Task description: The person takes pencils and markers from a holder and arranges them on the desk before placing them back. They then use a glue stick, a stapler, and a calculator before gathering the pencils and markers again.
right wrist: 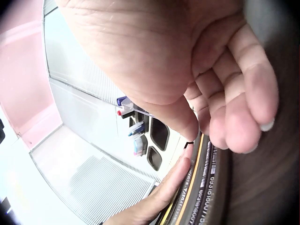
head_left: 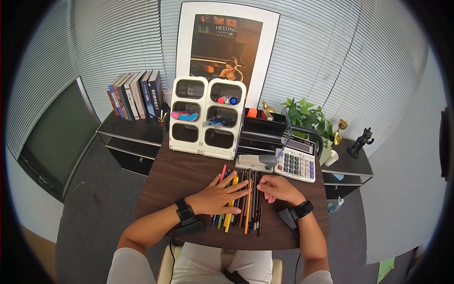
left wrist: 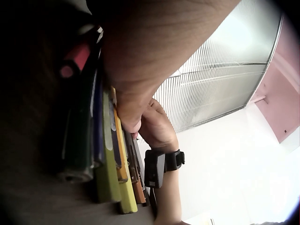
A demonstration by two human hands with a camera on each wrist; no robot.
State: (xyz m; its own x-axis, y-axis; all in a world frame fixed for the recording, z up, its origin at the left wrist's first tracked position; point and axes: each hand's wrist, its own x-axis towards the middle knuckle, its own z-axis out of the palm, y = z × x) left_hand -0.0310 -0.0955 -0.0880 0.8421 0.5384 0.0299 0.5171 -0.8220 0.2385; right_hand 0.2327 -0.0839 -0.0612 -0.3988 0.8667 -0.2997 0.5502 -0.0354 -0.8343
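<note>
A row of colored pencils (head_left: pixel 249 208) lies side by side on the brown desk, running from a pink one at the left through yellow and orange to black at the right. My left hand (head_left: pixel 218 195) rests across the row with its fingers spread. At the right edge of the row is my right hand (head_left: pixel 280 189), its fingers loosely curled and thumb tip close by the black pencils (right wrist: pixel 206 183). Nothing shows between its fingers. In the left wrist view, green and yellow pencils (left wrist: pixel 110 173) lie beneath the left hand, with the pink pencil (left wrist: pixel 77 61) standing apart.
Behind the pencils sit a stapler (head_left: pixel 255 162) and a calculator (head_left: pixel 297 161). A white organizer (head_left: pixel 203 137) with markers in some compartments stands at the back, beside a black desk rack (head_left: pixel 260 135). The desk's (head_left: pixel 161 189) curved front edge is near my lap.
</note>
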